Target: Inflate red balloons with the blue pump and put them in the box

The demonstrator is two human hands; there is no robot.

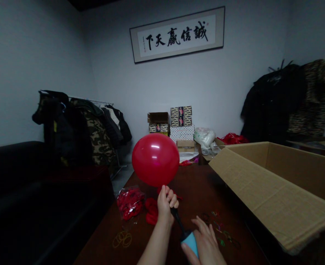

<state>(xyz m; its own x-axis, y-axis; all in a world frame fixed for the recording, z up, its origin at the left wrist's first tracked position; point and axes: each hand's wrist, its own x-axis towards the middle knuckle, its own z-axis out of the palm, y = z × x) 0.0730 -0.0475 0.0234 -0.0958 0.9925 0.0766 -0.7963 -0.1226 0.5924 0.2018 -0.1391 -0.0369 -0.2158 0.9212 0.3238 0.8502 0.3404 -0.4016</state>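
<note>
A glossy red balloon (155, 159), large and round, is held up over the dark table. Below it, my left hand (166, 201) is closed around the balloon's neck and the black tip of a balloon pump (190, 243). The pump slants down to the right, its black shaft running into a light blue body. My right hand (206, 241) holds that blue body, with the thumb on its left side and the fingers loosely stretched on its right. Part of the body is hidden by this hand.
On the table (195, 191) lie a clear bag of red items (131, 202), red pieces (151, 210), yellowish rubber bands (122, 239) and small coloured bands (220, 232). A big open cardboard box (270, 195) stands at right. Stacked boxes (182, 132) are at the back.
</note>
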